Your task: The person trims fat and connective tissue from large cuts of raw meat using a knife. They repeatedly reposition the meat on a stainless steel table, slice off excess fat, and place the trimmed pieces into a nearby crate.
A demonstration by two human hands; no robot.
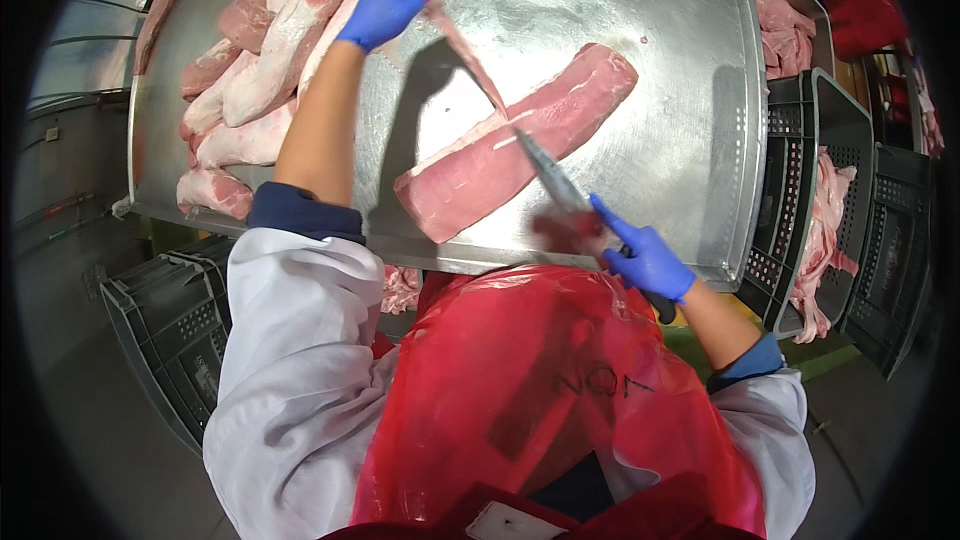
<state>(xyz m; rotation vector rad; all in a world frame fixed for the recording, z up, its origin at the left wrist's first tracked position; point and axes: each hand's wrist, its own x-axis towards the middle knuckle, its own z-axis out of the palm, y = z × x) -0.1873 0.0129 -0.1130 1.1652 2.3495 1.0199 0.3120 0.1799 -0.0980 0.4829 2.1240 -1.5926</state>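
Note:
A long pink meat loin [470, 175] lies diagonally on the steel tray table [680, 170]. My left hand [385, 10], in a blue glove, is raised above and left of it, closed on a thin strip of meat and membrane [455, 45] that stretches down to the loin's upper edge. My right hand [645, 260], also gloved in blue, grips a knife by its dark handle. The knife's blade [550, 175] reaches up-left onto the loin, its tip near where the strip joins.
Several pale, fat-covered meat pieces [240, 150] are piled along the tray's left. To the right stand dark perforated crates [780, 180] with meat trimmings [820, 240] and a bin of meat [780, 20]. Another crate [160, 320] is at lower left; more trimmings [400, 285] show below the tray's front edge.

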